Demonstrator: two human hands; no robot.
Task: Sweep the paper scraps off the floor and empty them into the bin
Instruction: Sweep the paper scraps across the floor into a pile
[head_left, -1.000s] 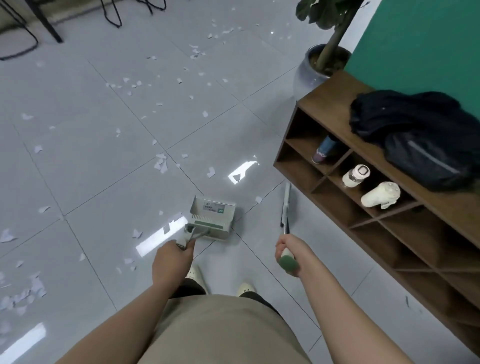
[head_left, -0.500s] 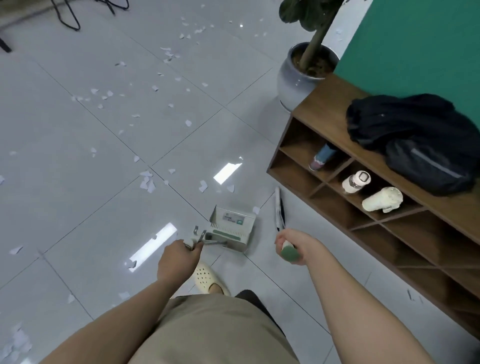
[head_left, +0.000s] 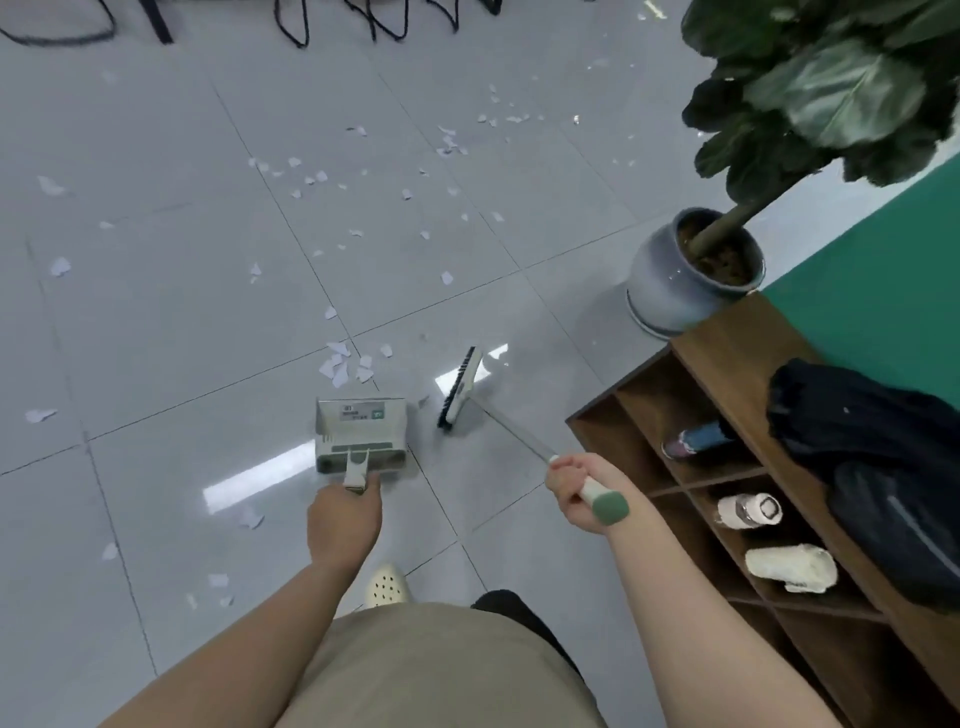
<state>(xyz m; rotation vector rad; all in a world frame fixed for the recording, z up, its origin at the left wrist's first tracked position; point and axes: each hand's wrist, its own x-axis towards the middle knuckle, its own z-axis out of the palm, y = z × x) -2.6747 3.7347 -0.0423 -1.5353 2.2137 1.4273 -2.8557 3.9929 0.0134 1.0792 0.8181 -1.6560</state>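
A person stands mid-frame with dustpan and broom, paper scraps ahead.

The left hand (head_left: 343, 522) grips the dustpan (head_left: 360, 434) handle; the pan sits at centre frame, its open edge just below a small cluster of paper scraps (head_left: 345, 364). The right hand (head_left: 579, 491) is curled round the broom (head_left: 462, 387) handle, its head right of the pan. More scraps scatter across the open grey floor (head_left: 156, 322) toward the upper middle. A wooden shelf (head_left: 727, 338) and potted plant (head_left: 696, 275) bound the right side.
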